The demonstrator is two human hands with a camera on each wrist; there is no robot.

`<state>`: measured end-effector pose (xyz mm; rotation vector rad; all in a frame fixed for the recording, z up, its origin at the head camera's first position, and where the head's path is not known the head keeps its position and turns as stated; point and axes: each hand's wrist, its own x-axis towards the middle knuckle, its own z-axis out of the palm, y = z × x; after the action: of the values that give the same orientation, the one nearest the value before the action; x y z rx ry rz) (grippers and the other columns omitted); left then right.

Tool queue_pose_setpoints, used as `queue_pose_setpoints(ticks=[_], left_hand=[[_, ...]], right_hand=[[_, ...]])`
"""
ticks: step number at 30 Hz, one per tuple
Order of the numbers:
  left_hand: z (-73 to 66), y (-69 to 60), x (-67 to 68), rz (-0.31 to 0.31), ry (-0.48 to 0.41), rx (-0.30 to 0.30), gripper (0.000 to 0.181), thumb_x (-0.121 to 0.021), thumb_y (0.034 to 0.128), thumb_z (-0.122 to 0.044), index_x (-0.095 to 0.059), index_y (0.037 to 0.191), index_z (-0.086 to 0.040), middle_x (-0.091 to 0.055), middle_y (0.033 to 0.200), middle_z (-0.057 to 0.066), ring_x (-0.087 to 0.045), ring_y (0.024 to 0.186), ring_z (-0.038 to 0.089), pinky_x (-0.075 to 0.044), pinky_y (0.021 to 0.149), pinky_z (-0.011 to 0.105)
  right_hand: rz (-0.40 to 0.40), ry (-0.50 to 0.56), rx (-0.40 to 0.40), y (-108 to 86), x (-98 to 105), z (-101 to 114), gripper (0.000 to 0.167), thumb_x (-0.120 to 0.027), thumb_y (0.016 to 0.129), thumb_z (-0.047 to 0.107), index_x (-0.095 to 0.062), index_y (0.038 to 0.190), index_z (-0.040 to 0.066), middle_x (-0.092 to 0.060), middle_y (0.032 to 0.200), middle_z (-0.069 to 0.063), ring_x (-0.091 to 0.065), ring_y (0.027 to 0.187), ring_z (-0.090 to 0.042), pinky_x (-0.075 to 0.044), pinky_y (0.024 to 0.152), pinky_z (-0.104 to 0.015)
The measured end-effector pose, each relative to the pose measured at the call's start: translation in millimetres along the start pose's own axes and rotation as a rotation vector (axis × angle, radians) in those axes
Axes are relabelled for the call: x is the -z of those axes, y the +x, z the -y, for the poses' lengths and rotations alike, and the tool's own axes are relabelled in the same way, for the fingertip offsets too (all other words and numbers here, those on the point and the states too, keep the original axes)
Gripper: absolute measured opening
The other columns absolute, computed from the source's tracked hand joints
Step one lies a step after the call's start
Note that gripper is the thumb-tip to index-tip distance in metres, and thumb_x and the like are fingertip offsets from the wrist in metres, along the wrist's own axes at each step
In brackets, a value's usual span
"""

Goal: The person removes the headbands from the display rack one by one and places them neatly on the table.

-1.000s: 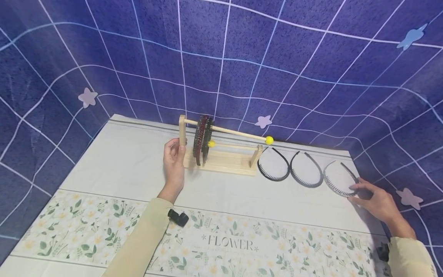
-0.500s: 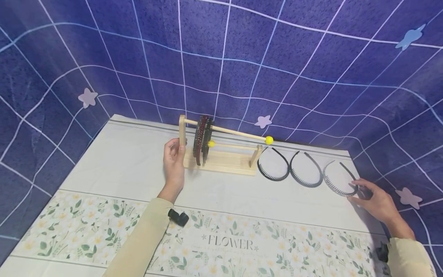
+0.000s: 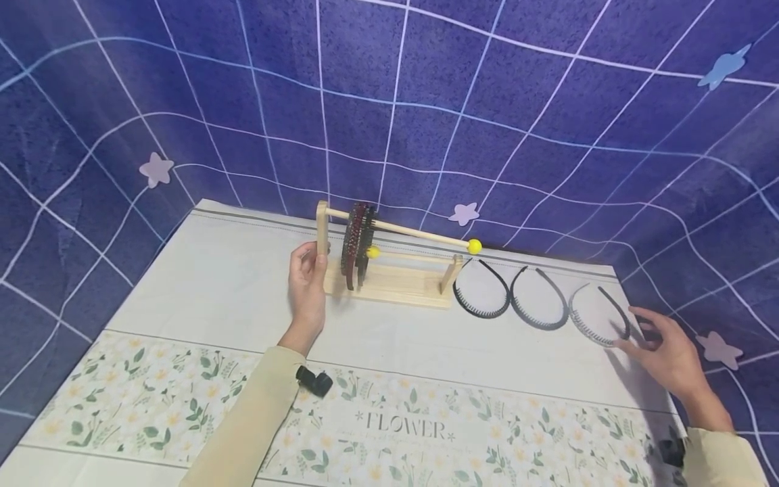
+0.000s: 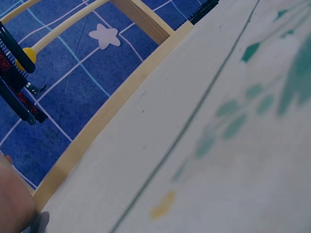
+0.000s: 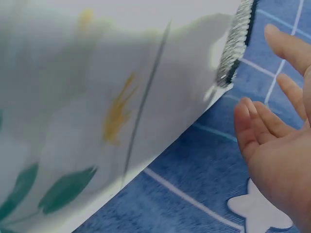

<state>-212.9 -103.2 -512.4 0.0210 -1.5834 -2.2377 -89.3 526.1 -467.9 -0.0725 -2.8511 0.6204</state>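
A wooden rack [image 3: 408, 284] stands at the table's back, with several dark and red headbands [image 3: 358, 243] hung together on its upper rod near the left post. My left hand [image 3: 307, 291] grips that left post, thumb in front. Three headbands lie in a row right of the rack: a black one [image 3: 483, 313], a dark one [image 3: 539, 323] and a silver-toothed one [image 3: 587, 329]. My right hand [image 3: 669, 352] is beside the silver one's right edge, fingers spread and holding nothing. In the right wrist view the silver headband [image 5: 233, 53] lies apart from the fingers.
Yellow balls [image 3: 475, 247] cap the rack's rods. A shorter post [image 3: 451, 276] rises at the rack's right end. Blue gridded cloth [image 3: 389, 122] with stars surrounds the table's back and sides. A flower-printed band [image 3: 414, 433] crosses the cloth in front.
My right hand has let go of the silver-toothed headband and drawn back slightly to the right, its fingers wider apart. The left hand keeps its grip on the post.
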Motion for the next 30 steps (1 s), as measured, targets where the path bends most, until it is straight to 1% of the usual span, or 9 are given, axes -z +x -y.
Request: queue_pose_setpoints(ticks=[2,5,7,9,12,14,19,25,30], left_hand=[[-0.3,0.8,0.4,0.004,-0.010,-0.007,0.026,-0.060,0.1138,-0.011,-0.059,0.139,-0.015,-0.066,0.149,0.024,-0.061,0.143,0.025,-0.042,0.129,0.039],[-0.9,0.9,1.1,0.004,-0.016,-0.007,0.026,-0.061,0.1137,-0.012,-0.059,0.139,-0.015,-0.068,0.147,0.021,-0.061,0.142,0.024,-0.042,0.129,0.039],[-1.1,0.8,1.6,0.002,-0.009,-0.001,0.026,-0.060,0.1138,-0.013,-0.059,0.139,-0.016,-0.071,0.145,0.014,-0.061,0.141,0.022,-0.042,0.129,0.039],[-0.7,0.5,2.2,-0.001,-0.001,0.005,0.026,-0.060,0.1139,-0.013,-0.059,0.139,-0.018,-0.073,0.143,0.009,-0.061,0.141,0.021,-0.042,0.129,0.038],[0.6,0.9,2.7,0.000,0.003,0.008,0.025,-0.060,0.1140,-0.014,-0.059,0.139,-0.018,-0.072,0.143,0.010,-0.061,0.141,0.021,-0.041,0.130,0.038],[1.5,1.3,2.6,0.005,-0.001,0.006,0.025,-0.060,0.1142,-0.013,-0.059,0.139,-0.017,-0.070,0.146,0.015,-0.061,0.142,0.023,-0.041,0.130,0.038],[2.3,1.3,1.7,0.011,-0.015,-0.005,0.025,-0.060,0.1141,-0.011,-0.060,0.138,-0.018,-0.064,0.150,0.028,-0.060,0.145,0.029,-0.042,0.130,0.039],[1.8,1.4,1.4,0.007,-0.011,-0.003,0.025,-0.060,0.1141,-0.012,-0.059,0.139,-0.017,-0.064,0.150,0.027,-0.060,0.144,0.028,-0.042,0.130,0.039],[2.2,1.5,1.1,0.003,-0.014,-0.003,0.025,-0.060,0.1141,-0.010,-0.060,0.138,-0.017,-0.062,0.151,0.031,-0.061,0.143,0.026,-0.042,0.130,0.038]], right_hand=[[-0.028,0.020,-0.006,-0.1,1,9,0.072,-0.091,0.092,0.011,-0.057,0.154,-0.003,-0.057,0.136,-0.036,-0.066,0.106,-0.044,-0.044,0.067,-0.010],[-0.098,0.037,-0.017,0.4,1,26,0.064,-0.088,0.094,0.010,-0.060,0.151,-0.002,-0.060,0.134,-0.032,-0.060,0.106,-0.005,-0.043,0.072,-0.009],[-0.163,0.067,-0.033,1.5,1,38,0.056,-0.087,0.095,0.009,-0.065,0.146,-0.001,-0.066,0.128,-0.022,-0.049,0.100,0.014,-0.042,0.075,-0.006],[-0.225,0.113,-0.072,2.8,1,51,0.049,-0.085,0.097,0.009,-0.069,0.142,-0.001,-0.069,0.120,-0.001,-0.044,0.095,0.025,-0.041,0.078,-0.003],[-0.303,0.192,-0.141,4.3,1,69,0.041,-0.081,0.099,0.009,-0.071,0.137,-0.001,-0.061,0.108,0.031,-0.051,0.092,0.023,-0.041,0.081,-0.001],[-0.342,0.241,-0.174,4.5,1,80,0.037,-0.080,0.100,0.009,-0.073,0.135,-0.001,-0.056,0.105,0.042,-0.055,0.091,0.021,-0.042,0.082,0.000],[-0.401,0.356,-0.191,4.2,-2,105,0.031,-0.080,0.100,0.005,-0.075,0.130,0.001,-0.065,0.100,0.039,-0.061,0.091,0.014,-0.046,0.077,0.000],[-0.447,0.478,-0.167,4.7,-8,135,0.029,-0.080,0.098,-0.002,-0.076,0.126,-0.002,-0.071,0.096,0.030,-0.067,0.088,0.010,-0.052,0.075,-0.003],[-0.433,0.512,-0.134,3.6,-10,161,0.029,-0.079,0.098,-0.002,-0.076,0.127,-0.003,-0.072,0.095,0.028,-0.069,0.086,0.005,-0.054,0.069,-0.005]])
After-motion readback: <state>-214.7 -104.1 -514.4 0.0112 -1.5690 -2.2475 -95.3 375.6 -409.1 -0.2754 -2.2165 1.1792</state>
